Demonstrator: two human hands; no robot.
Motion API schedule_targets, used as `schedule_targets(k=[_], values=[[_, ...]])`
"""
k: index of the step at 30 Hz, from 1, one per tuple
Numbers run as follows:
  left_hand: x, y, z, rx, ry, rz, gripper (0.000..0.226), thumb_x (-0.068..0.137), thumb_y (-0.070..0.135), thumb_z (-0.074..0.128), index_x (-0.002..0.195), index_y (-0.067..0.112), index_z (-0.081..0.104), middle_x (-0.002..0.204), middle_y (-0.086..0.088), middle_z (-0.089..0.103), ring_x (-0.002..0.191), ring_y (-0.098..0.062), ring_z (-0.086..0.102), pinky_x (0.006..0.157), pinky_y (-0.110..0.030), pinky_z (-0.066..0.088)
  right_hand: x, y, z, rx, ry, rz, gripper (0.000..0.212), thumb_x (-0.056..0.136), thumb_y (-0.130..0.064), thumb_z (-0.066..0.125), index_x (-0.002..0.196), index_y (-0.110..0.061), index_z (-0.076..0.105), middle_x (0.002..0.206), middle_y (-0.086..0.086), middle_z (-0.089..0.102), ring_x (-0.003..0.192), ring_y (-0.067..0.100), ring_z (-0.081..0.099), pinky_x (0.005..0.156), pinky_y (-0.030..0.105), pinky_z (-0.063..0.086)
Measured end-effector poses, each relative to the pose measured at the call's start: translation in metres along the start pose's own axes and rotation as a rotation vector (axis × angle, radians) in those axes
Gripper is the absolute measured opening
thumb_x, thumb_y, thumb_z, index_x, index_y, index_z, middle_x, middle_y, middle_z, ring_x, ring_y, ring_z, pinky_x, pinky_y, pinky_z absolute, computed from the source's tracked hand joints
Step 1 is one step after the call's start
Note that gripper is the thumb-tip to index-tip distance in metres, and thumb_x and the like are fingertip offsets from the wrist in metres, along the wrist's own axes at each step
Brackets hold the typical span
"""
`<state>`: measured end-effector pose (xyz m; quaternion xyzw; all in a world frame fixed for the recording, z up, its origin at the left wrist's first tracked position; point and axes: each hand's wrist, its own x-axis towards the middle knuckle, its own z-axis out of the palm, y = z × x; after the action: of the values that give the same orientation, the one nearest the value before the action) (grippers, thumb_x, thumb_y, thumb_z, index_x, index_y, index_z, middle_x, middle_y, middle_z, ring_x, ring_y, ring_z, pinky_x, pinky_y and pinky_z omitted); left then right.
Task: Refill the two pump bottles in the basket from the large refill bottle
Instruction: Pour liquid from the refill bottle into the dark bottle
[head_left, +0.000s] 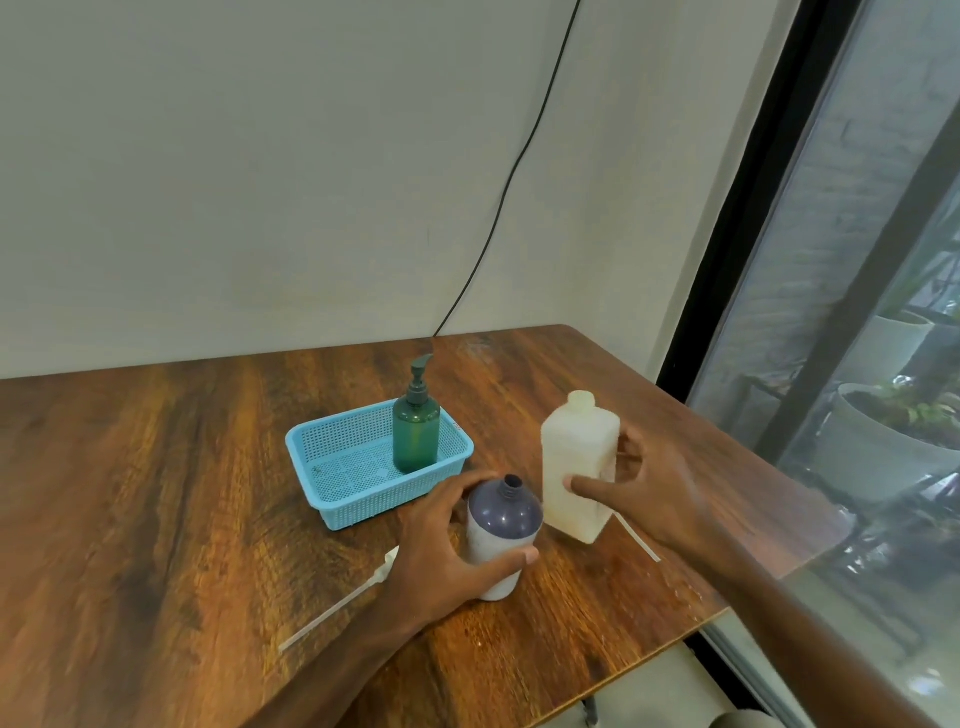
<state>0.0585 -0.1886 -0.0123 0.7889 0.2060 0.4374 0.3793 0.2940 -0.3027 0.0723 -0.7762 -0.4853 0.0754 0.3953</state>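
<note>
My left hand (447, 551) grips a grey bottle with a dark purple shoulder (501, 535); its neck is open, with no pump on it, and it stands on the table in front of the basket. My right hand (649, 493) holds the large cream refill bottle (579, 462), uncapped and upright, just right of the grey bottle. A green pump bottle (415, 431) with its pump on stands in the right end of the blue mesh basket (332, 462). A white pump with its long tube (337, 605) lies on the table left of my left arm.
The wooden table (156, 493) ends close on the right, beside a glass window (857, 312) with potted plants outside. A second thin white tube (641, 543) lies under my right wrist. A black cable (514, 171) hangs down the wall behind the basket.
</note>
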Motion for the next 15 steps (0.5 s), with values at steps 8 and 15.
schedule_targets(k=[8,15], values=[[-0.001,-0.003,-0.001,0.068,-0.042,-0.009,0.089,0.067,0.069,0.094,0.142,0.037,0.057,0.136,0.024,0.064,0.129,-0.006,0.063,0.101,-0.017,0.054,-0.023,0.025,0.045,0.130,0.128,0.141,0.100,0.062,-0.064,0.085,0.145,-0.027,0.042,0.148,-0.003,0.054,0.127,0.014,0.057,0.088,0.024,0.049],[0.002,0.008,-0.021,0.255,-0.153,-0.082,0.108,0.057,0.087,0.085,0.149,0.052,0.041,0.143,0.039,0.043,0.135,0.013,0.044,0.102,-0.014,0.046,-0.050,0.025,0.048,0.243,0.203,0.178,0.098,0.062,-0.061,0.089,0.142,-0.041,0.038,0.147,-0.017,0.051,0.126,0.006,0.056,0.098,0.032,0.051]])
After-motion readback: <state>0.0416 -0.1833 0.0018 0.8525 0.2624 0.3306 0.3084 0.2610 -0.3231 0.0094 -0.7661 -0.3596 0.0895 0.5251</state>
